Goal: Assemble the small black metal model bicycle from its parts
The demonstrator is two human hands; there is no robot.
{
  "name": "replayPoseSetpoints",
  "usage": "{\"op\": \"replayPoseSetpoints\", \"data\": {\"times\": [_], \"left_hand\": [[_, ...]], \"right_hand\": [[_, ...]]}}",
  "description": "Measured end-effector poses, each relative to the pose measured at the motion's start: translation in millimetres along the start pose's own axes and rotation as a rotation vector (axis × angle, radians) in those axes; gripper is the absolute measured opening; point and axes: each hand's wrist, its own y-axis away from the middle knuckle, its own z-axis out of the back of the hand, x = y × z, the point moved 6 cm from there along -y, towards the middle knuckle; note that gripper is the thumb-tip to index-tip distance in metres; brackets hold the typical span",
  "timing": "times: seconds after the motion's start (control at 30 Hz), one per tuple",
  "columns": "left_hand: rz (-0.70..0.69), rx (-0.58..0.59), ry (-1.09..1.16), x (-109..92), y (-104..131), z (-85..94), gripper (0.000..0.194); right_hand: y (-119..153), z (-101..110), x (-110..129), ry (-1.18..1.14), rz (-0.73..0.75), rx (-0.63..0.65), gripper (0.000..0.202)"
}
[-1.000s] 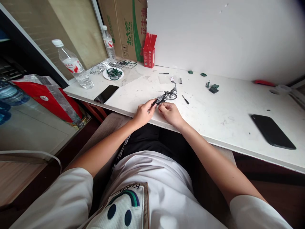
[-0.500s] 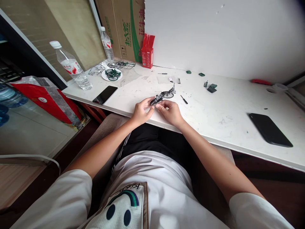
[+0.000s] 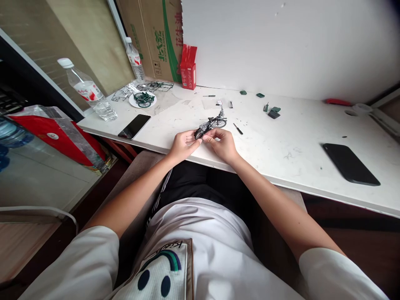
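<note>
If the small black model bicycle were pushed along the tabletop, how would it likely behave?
The model bicycle would probably tip, given its narrow wheels. Its thin spokes suggest fragility, and its open frame suggests it is light.

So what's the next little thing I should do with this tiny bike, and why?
I'd probably steady the small black bicycle with the left hand before shifting the right hand: both hands are at its near wheel, while its far wheel has no fingers on it.
</note>
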Motion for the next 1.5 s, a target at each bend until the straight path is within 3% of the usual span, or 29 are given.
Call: {"op": "replayPoseSetpoints", "data": {"times": [0.43, 0.53, 0.63, 0.87, 1.27, 1.5], "left_hand": [[0.064, 0.076, 0.08, -2, -5, 8.7, 0.06], [0.079, 0.003, 0.163, 3, -9, 9.7, 0.067], [0.015, -0.065, 0.109, 2, -11, 8.6, 0.068], [0.01, -0.106, 0.085, 0, -10, 6.8, 0.062], [-0.257, -0.207, -0.075, -37, 11, -5.4, 0.042], [-0.233, -0.255, -0.073, -36, 14, -5.8, 0.042]], "right_hand": [[1, 2, 1, 0.059, -0.017, -0.024, 0.038], [0, 1, -5, 0.017, -0.081, -0.023, 0.042], [-1, 0, -9, -0.036, -0.114, -0.009, 0.044], [-2, 0, -11, -0.03, -0.082, -0.003, 0.034], [-2, 5, -1, 0.025, 0.034, -0.076, 0.029], [1, 5, 6, -0.008, 0.029, -0.087, 0.024]]}}
